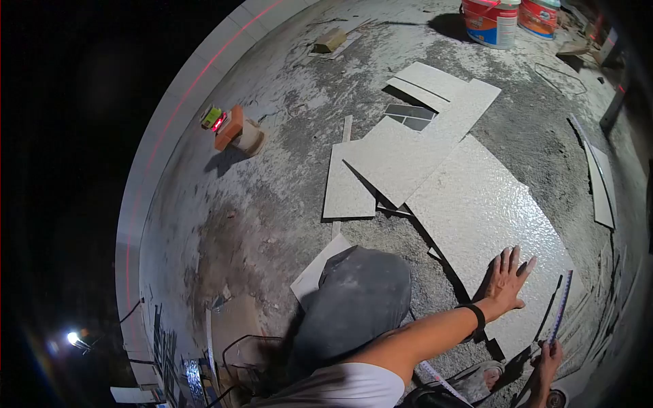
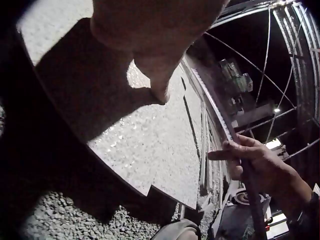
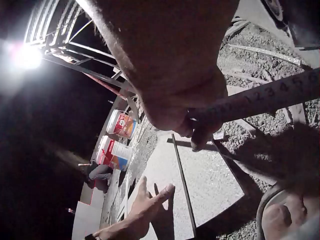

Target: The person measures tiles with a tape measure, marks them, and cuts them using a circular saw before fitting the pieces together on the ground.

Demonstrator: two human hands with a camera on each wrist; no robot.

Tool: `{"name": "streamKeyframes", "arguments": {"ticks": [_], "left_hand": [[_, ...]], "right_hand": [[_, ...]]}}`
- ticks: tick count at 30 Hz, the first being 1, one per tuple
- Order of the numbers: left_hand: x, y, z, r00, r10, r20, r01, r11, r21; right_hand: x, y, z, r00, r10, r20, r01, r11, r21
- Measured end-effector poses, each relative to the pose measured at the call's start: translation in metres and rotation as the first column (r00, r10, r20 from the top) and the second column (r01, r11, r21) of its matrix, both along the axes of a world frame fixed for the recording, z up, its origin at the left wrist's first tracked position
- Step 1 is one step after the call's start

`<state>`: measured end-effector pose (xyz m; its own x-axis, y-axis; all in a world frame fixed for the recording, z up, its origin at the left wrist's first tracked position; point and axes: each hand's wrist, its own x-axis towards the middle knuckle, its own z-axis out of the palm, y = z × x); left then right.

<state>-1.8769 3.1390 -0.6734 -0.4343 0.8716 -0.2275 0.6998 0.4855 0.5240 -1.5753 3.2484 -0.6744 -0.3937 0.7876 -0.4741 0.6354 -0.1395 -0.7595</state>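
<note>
Pale tile (image 1: 493,214) lies beneath the spread left hand (image 1: 504,282), the nearer; measuring tape (image 1: 562,306), held in the right hand (image 1: 547,366), runs lengthwise forward, to the left hand's right.

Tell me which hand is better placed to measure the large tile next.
Probably the right hand: it already grips the measuring tape near the edge of the large tile, while the left hand rests spread on top.

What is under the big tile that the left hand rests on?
Along one edge of the big tile, gravel shows, partly in dark shadow. Whatever lies farther under, including below the left hand, is covered and cannot be seen.
</note>
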Motion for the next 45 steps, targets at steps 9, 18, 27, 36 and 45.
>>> {"name": "streamKeyframes", "arguments": {"ticks": [9, 18, 27, 36, 45], "left_hand": [[-0.006, -0.006, -0.014, 1.000, 0.026, 0.006, -0.027, 0.994, 0.110], [-0.068, 0.020, -0.014, 0.998, -0.066, 0.007, 0.065, 0.988, 0.140], [-0.439, -0.186, 0.016, 0.846, 0.523, 0.105, -0.529, 0.799, 0.284], [-0.397, -0.398, -0.126, 0.332, 0.943, -0.014, -0.939, 0.329, -0.103], [-0.398, -0.420, -0.115, 0.122, 0.570, 0.813, -0.956, 0.288, -0.058]], "right_hand": [[0.025, 0.014, -0.069, 0.977, -0.204, -0.062, 0.207, 0.977, 0.046], [0.008, 0.013, -0.059, 0.991, -0.127, -0.048, 0.129, 0.991, 0.038], [0.013, 0.011, -0.044, 0.989, -0.146, 0.010, 0.145, 0.987, 0.068], [0.040, 0.014, -0.011, 0.997, 0.058, 0.049, -0.064, 0.991, 0.120], [0.037, 0.017, -0.021, 0.954, 0.013, 0.298, -0.135, 0.909, 0.393]]}}
